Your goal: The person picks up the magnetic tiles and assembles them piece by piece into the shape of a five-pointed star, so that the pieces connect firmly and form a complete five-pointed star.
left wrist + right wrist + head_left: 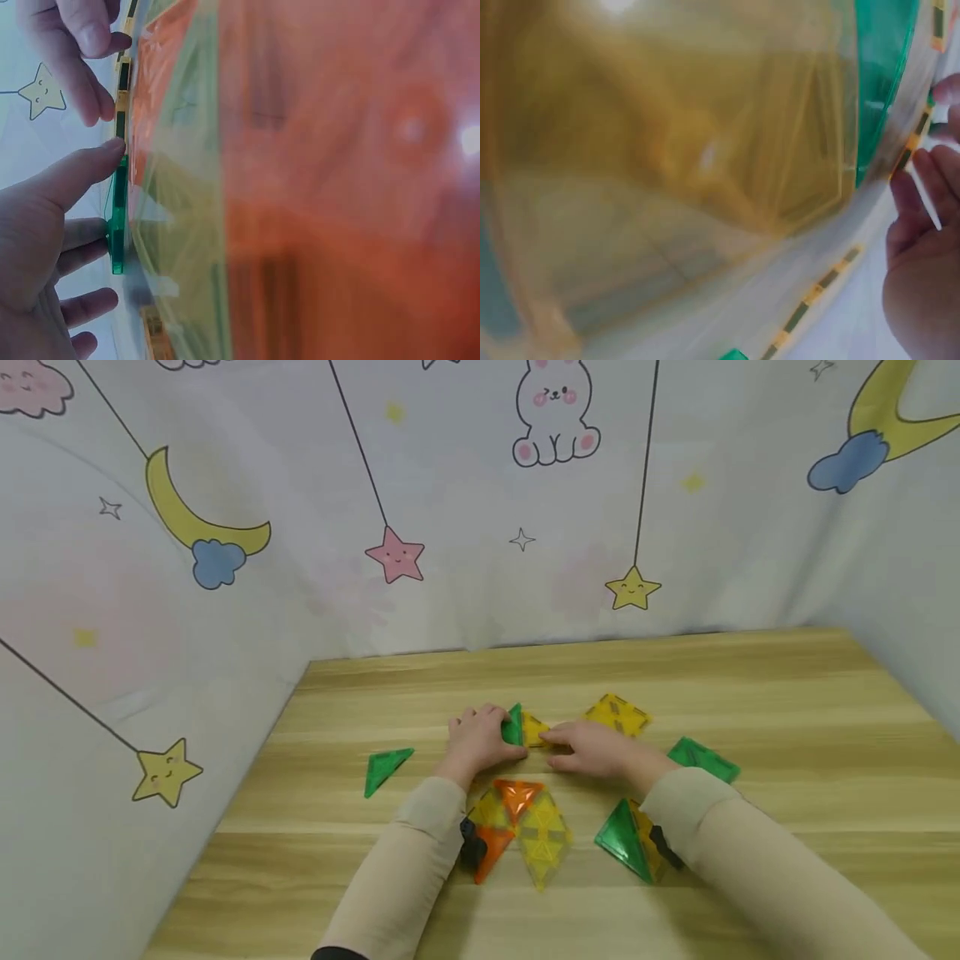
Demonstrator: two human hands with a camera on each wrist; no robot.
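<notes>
My left hand [482, 739] grips a green triangular magnetic tile [513, 727] between its thumb and fingers. Against that tile's right side lies a yellow triangular magnetic tile [532, 730]. The fingertips of my right hand [592, 747] touch the yellow tile's right corner, with the thumb apart below. In the left wrist view, the thumb of my left hand [45, 225] is at the join of the green tile [118, 217] and the yellow one. The right wrist view catches only part of my right hand [930, 255], beside the yellow tile's edge [913, 142].
Nearer me lies a joined group of orange tiles [517, 796] and yellow tiles [543, 835]. A green triangle [386, 767] lies left. Yellow tiles [617, 714] and a green tile [705, 758] lie right. Under my right forearm is a green triangle [626, 839] beside yellow. A patterned curtain [480, 502] hangs behind the table.
</notes>
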